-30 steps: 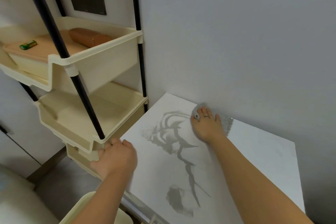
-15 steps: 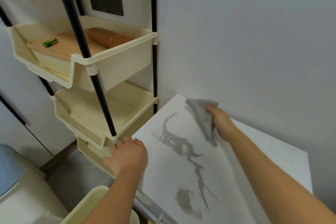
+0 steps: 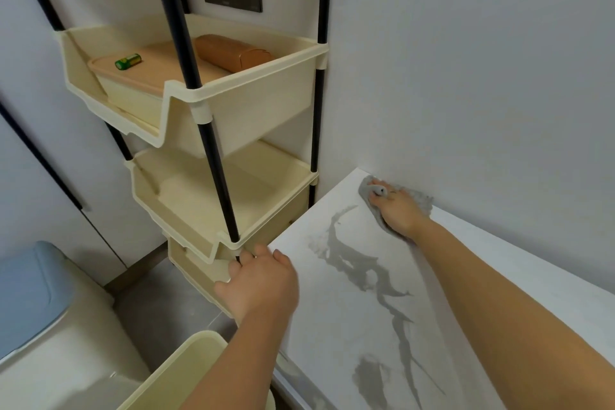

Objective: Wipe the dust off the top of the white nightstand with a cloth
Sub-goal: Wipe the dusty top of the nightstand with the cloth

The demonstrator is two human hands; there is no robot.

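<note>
Since half a second ago your right hand (image 3: 397, 210) has swung back from the lifted, bunched grip and pushed the cloth (image 3: 374, 201) into the far corner of the nightstand (image 3: 519, 280), right where the top meets the wall (image 3: 466, 76). Back then the cloth hung loose from your fingers and trailed toward the dust; now it lies flat under your palm, with your fingers spread over it and a grey edge showing past them on the wall side. That is close to the pose of a second ago, only nearer the corner. Your right hand is pressed flat and wide on the cloth rather than gripping it. The dust smear (image 3: 362, 270) on the top looks much the same as before: a grey streak running from near your right hand down toward the near edge, with a separate blotch (image 3: 369, 379) lower down, both apart from the cloth. Your left hand (image 3: 259, 286) has hardly shifted; it sits at the left edge of the nightstand with fingers curled around the black pole (image 3: 213, 150) and the rim of the cream shelf rack (image 3: 253, 103), closed on that frame. On the rack's top tray a green battery (image 3: 128, 61) lies on a tan lid (image 3: 156, 71) beside a brown case (image 3: 229, 51), as earlier.
</note>
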